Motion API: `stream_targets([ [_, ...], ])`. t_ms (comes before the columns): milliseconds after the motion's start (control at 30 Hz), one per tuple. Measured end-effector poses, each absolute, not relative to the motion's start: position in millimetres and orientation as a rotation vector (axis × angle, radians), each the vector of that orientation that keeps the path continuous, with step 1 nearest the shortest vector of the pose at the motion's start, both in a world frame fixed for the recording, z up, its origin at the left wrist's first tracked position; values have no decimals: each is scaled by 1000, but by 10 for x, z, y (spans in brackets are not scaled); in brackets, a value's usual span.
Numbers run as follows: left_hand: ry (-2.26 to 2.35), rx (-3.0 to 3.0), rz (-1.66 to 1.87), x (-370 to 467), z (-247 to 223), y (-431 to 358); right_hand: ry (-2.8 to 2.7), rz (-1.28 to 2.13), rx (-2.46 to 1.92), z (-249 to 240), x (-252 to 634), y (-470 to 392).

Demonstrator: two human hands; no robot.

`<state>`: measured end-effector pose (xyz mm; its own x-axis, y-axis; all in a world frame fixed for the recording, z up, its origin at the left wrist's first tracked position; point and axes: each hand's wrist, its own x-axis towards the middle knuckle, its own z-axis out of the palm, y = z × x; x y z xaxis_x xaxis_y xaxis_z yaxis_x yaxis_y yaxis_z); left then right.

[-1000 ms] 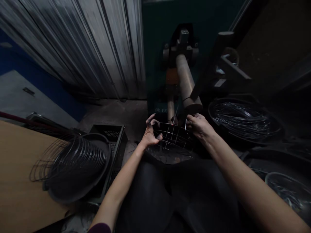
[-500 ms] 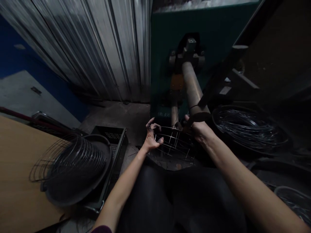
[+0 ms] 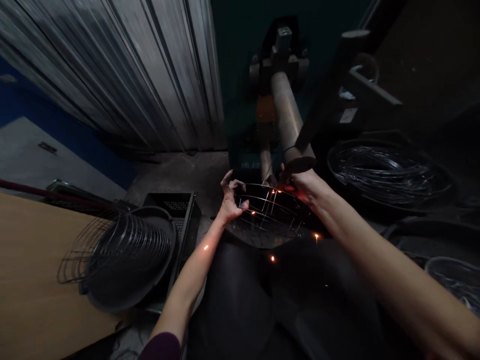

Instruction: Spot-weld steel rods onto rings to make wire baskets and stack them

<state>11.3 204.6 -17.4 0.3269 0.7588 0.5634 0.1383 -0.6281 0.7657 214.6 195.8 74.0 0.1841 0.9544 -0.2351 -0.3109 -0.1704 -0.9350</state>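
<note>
Left hand (image 3: 231,201) is holding one end of a curved wire frame (image 3: 265,206), its fingers bending over the upper wires and its thumb sitting lower, so that the grip is staying half-rounded rather than a closed fist. From there the frame is stretching across toward the right hand (image 3: 304,185), lying between the two hands and under the end of a thick metal cylinder (image 3: 288,112). That cylinder's end is partly covering the right hand, which is bending in close to the frame's far side; how tightly its fingers are closing, and on what, I cannot tell. A thinner metal rod (image 3: 266,162) is meeting the frame's upper edge, where orange sparks (image 3: 272,258) are glowing and scattering downward. Beyond the left forearm, wire rings (image 3: 129,235) are resting on a round black pan (image 3: 112,295), well apart from the hand.
</note>
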Motion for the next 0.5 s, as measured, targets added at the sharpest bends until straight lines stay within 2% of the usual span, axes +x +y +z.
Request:
stream_targets([
  [200, 665, 2075, 1331, 109, -154, 1980, -709, 1381, -1398, 1023, 2336, 2158],
  [267, 643, 2157, 1206, 37, -112, 1838, -748, 1392, -1420, 1090, 2464, 2068],
  [333, 643, 2222, 927, -81, -5, 1643, -806, 1372, -1438, 1087, 2566, 1804],
  [433, 694, 2065, 583, -176, 288, 1315, -998, 1180, -1458, 925, 2487, 1184],
  [500, 768, 1875, 591, -58, 506, 1102, -1214, 931, -1479, 743, 2240, 760],
])
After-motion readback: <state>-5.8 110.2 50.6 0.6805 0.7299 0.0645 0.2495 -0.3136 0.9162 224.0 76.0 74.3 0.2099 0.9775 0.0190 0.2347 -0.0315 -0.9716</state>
